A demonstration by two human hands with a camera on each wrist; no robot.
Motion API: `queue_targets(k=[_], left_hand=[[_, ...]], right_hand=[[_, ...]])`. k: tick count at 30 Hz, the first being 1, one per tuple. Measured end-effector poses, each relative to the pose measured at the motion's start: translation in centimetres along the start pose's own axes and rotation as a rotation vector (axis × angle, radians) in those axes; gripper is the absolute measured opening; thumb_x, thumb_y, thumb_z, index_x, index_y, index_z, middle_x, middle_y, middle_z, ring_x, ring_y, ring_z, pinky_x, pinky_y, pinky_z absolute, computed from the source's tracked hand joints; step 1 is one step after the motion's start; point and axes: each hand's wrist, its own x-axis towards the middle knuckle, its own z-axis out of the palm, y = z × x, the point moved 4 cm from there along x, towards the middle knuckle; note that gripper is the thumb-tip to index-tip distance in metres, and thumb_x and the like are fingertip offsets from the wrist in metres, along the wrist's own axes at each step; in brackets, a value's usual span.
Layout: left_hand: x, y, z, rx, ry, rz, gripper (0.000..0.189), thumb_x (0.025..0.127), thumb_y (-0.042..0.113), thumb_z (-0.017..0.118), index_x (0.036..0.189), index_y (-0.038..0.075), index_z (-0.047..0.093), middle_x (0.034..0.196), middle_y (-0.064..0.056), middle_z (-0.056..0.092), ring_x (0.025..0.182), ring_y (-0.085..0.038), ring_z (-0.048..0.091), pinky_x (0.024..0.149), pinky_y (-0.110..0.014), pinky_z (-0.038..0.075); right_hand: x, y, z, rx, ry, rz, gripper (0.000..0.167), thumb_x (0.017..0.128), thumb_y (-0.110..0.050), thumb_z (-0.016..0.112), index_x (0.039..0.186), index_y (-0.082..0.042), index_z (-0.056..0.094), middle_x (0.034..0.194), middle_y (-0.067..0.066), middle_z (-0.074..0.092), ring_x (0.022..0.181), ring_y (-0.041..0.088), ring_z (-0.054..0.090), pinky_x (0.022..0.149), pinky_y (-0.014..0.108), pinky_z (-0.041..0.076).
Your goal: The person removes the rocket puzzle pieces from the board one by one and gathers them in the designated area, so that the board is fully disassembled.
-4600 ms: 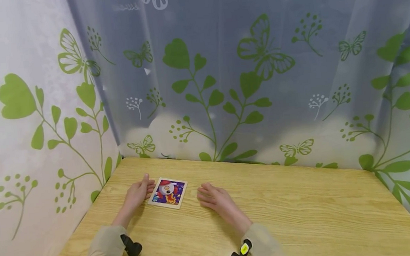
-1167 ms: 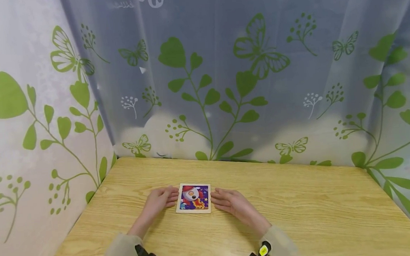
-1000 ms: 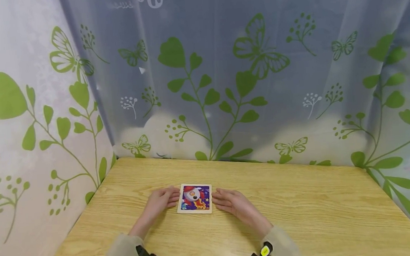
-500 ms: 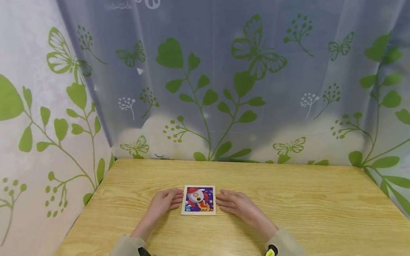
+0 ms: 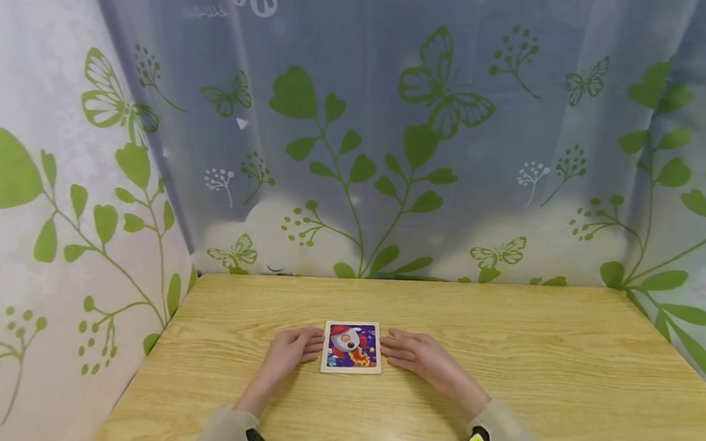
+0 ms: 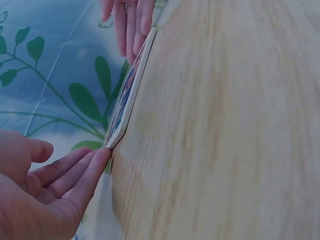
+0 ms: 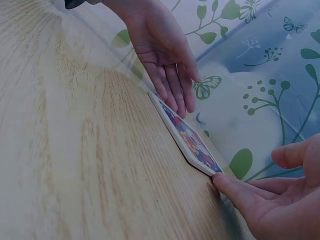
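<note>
A small square picture board (image 5: 351, 347) with a cream border lies flat on the wooden table; its print shows a rocket with flames on purple. My left hand (image 5: 291, 351) is at its left edge, fingers extended. On the opposite side is my right hand (image 5: 427, 359), its fingers also fairly straight. In the left wrist view, a fingertip of the left hand (image 6: 55, 195) meets the near corner of the board (image 6: 132, 95). The right wrist view has a fingertip of the right hand (image 7: 280, 192) against the board (image 7: 187, 135). Neither hand curls round it.
The wood-grain table (image 5: 523, 372) spreads out around the board. Behind it hangs a blue-grey curtain (image 5: 378, 143) with green leaves and butterflies, and a pale patterned one (image 5: 36, 256) stands along the left. Black devices are strapped at both wrists.
The board has slid right and slightly nearer along the table, with both hands moving alongside. Earliest, the right hand was apart from the board; now it is at its right edge.
</note>
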Motion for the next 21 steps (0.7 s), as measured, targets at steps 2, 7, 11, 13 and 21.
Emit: queue_targets(k=[2, 7, 11, 13, 21], left_hand=[[0.0, 0.0, 0.3, -0.002, 0.001, 0.003, 0.037, 0.109, 0.014, 0.044, 0.125, -0.013, 0.063, 0.117, -0.027, 0.07, 0.111, -0.034, 0.069, 0.088, -0.035, 0.06], [0.0, 0.2, 0.9, 0.016, 0.007, 0.016, 0.037, 0.109, 0.015, 0.045, 0.123, -0.014, 0.064, 0.115, -0.027, 0.071, 0.106, -0.033, 0.071, 0.086, -0.036, 0.061], [-0.1, 0.3, 1.4, 0.023, 0.006, 0.017, 0.036, 0.109, 0.014, 0.045, 0.123, -0.013, 0.065, 0.114, -0.027, 0.071, 0.106, -0.033, 0.071, 0.087, -0.036, 0.061], [-0.1, 0.4, 1.6, 0.019, -0.004, 0.016, 0.036, 0.109, 0.013, 0.045, 0.122, -0.014, 0.065, 0.114, -0.027, 0.071, 0.106, -0.033, 0.071, 0.087, -0.037, 0.06], [0.0, 0.3, 2.7, -0.008, -0.058, 0.026, 0.037, 0.109, 0.013, 0.044, 0.123, -0.015, 0.063, 0.115, -0.028, 0.07, 0.109, -0.034, 0.07, 0.087, -0.035, 0.06]], right_hand=[[-0.2, -0.1, -0.2, -0.004, 0.005, -0.002, 0.059, 0.111, -0.02, 0.037, 0.153, 0.017, 0.018, 0.153, 0.034, 0.035, 0.14, 0.04, 0.044, 0.111, 0.038, 0.044], [-0.7, -0.1, -0.7, -0.003, 0.005, 0.003, 0.061, 0.111, -0.023, 0.037, 0.153, 0.018, 0.017, 0.153, 0.035, 0.035, 0.14, 0.041, 0.044, 0.112, 0.039, 0.043], [-1.1, 0.0, -1.0, -0.005, 0.013, 0.004, 0.062, 0.111, -0.024, 0.038, 0.152, 0.018, 0.018, 0.153, 0.035, 0.035, 0.14, 0.041, 0.045, 0.112, 0.038, 0.044], [-1.3, 0.0, -1.2, -0.007, 0.021, 0.004, 0.061, 0.111, -0.024, 0.039, 0.152, 0.018, 0.02, 0.152, 0.035, 0.036, 0.139, 0.04, 0.046, 0.111, 0.037, 0.045], [-2.1, -0.1, -2.3, -0.043, 0.037, -0.007, 0.06, 0.111, -0.023, 0.038, 0.15, 0.019, 0.023, 0.152, 0.034, 0.037, 0.138, 0.039, 0.048, 0.112, 0.038, 0.044]])
